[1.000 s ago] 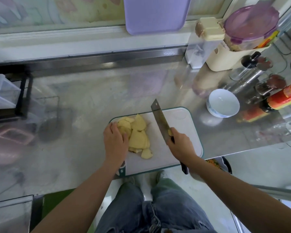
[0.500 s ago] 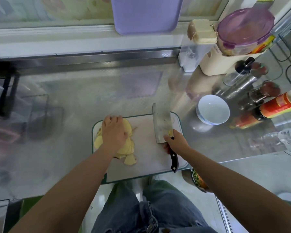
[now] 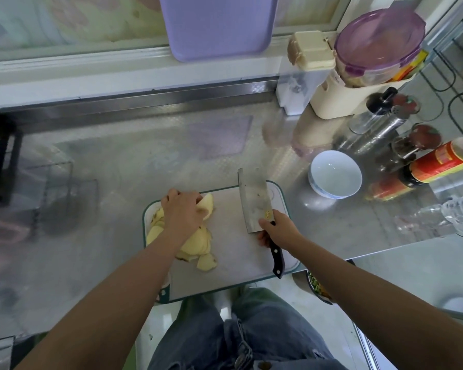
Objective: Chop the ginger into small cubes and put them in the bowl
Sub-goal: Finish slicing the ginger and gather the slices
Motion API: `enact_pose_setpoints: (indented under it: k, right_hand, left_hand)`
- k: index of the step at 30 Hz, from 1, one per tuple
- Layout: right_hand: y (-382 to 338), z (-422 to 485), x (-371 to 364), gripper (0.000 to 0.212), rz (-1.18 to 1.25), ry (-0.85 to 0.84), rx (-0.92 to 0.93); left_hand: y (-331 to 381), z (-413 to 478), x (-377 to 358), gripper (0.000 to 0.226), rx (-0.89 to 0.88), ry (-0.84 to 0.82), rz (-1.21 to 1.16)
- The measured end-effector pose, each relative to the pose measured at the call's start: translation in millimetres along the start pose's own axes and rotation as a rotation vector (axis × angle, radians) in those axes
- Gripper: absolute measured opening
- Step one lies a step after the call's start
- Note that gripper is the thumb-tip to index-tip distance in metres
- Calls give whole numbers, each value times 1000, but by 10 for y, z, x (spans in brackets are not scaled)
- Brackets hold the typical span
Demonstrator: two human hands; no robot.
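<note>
**While the slices get gathered, the cleaver waits flat**

Left hand (image 3: 183, 212): cupped over the ginger slices (image 3: 198, 243), fingers curled down at the pile's far side. One slice is tipped up against the thumb side. I read this as bunching the pile, not merely steadying it.

Right hand (image 3: 277, 227): wrapped round the black handle of the cleaver (image 3: 254, 198), thumb up near the heel of the blade. The broad face is turned up to my camera, with a small yellow scrap stuck to it near the hand.

Change: a second ago the blade stood on edge close beside the slices, and the left hand sat at the pile's near-left edge. Now the cleaver has swung off to the right side of the cutting board (image 3: 233, 268), well apart from the ginger, and the left hand has come on top of the pile.

Meaning, as I judge it: slicing is finished and the pile is being squared up for the next cuts. No strips or cubes are cut yet.

Outward: the white bowl (image 3: 334, 174) stands on the steel worktop (image 3: 134, 161) just beyond the board's right corner, with nothing in it. Sauce bottles (image 3: 439, 162) lie further right.
</note>
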State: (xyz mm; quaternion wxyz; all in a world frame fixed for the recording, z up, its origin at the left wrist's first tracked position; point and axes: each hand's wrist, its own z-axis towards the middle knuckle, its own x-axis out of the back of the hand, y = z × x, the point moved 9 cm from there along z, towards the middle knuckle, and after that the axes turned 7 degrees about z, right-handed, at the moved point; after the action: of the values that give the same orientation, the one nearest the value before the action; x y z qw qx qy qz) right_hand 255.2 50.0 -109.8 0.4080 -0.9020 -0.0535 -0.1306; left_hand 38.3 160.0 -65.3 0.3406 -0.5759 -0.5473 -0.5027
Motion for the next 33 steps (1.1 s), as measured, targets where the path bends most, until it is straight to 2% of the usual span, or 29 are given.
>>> enact_pose_setpoints:
  k: [3,5,8,12,14,17,20,23,26,28,31,33]
  right_hand:
    - [-11,-1,91,11,36,47,13]
    - [-40,-23,208,10,26,109,45]
    - [-67,-74,366,11,-4,168,91]
    - [-60,-161,463,8,-159,191,150]
    - [-69,-212,451,8,-238,190,190]
    - [-107,-287,358,11,-354,163,239]
    - [-152,-347,279,16,-401,128,262]
    - [-165,-405,286,8,-369,117,274]
    - [-167,-437,350,7,-373,124,279]
    - [-202,-455,369,14,-452,141,304]
    - [-347,-488,316,21,-645,196,385]
    - [-506,-537,179,20,-774,207,480]
  left_hand:
    - [195,-80,245,17,-154,147,-509]
    - [432,-170,337,15,-304,168,-578]
    - [733,-294,102,22,-411,54,-422]
    - [710,-432,-319,38,-375,-105,-211]
    - [627,-468,-344,51,-344,-79,-170]
    - [597,-494,-346,57,-265,-75,-158]
    - [691,-503,-389,71,-186,-51,32]
    - [806,-498,-385,66,-180,2,211]
    - [802,-437,-408,58,-183,-24,228]
    - [749,-439,-368,54,-156,-24,54]
    - [551,-460,-202,41,86,34,-602]
    - [546,-460,-282,53,330,-141,-1014]
